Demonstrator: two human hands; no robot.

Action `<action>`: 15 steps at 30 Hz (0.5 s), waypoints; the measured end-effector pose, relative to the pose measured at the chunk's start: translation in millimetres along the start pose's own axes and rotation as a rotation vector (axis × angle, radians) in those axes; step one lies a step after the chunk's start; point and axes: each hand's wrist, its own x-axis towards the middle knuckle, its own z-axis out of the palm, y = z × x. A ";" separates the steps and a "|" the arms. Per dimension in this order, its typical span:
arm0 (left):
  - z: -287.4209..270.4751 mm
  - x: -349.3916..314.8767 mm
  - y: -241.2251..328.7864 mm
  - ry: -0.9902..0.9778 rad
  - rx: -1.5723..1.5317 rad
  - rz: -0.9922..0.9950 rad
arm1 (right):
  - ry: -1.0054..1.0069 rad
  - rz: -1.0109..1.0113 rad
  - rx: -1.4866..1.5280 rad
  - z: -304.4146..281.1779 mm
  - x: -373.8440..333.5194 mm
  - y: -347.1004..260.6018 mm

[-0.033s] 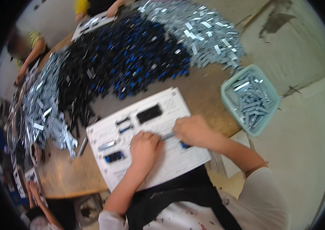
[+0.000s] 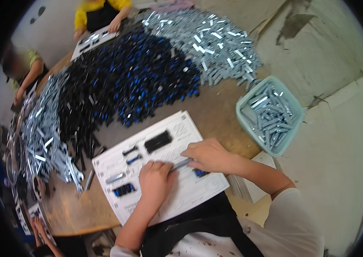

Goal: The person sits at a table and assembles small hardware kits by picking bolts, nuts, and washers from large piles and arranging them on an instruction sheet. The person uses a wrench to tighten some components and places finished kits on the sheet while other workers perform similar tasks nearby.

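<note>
Single view: left fisheye of a side-by-side pair, worn on the person's head, facing down and forward. White board (image 2: 182, 189) lies close below; wooden table (image 2: 76, 207) recedes toward the upper edge. Field wide, periphery curved.

Board (image 2: 190, 195) on near side of table (image 2: 78, 210). Left hand (image 2: 156, 180) over its middle; right hand (image 2: 207, 156) to the right, slightly farther; metal piece (image 2: 181, 164) between them. Beyond board, central heap (image 2: 143, 77); left metal heap (image 2: 44, 130) beside it, right metal heap (image 2: 216, 47) on its far right. Tub (image 2: 295, 133) at table's right edge, loose pieces (image 2: 273, 113) inside.
</note>
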 end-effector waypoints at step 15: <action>-48.8 -32.1 -5.7 0.141 -0.399 -0.199 | 0.222 0.163 -0.516 -48.8 74.3 259.7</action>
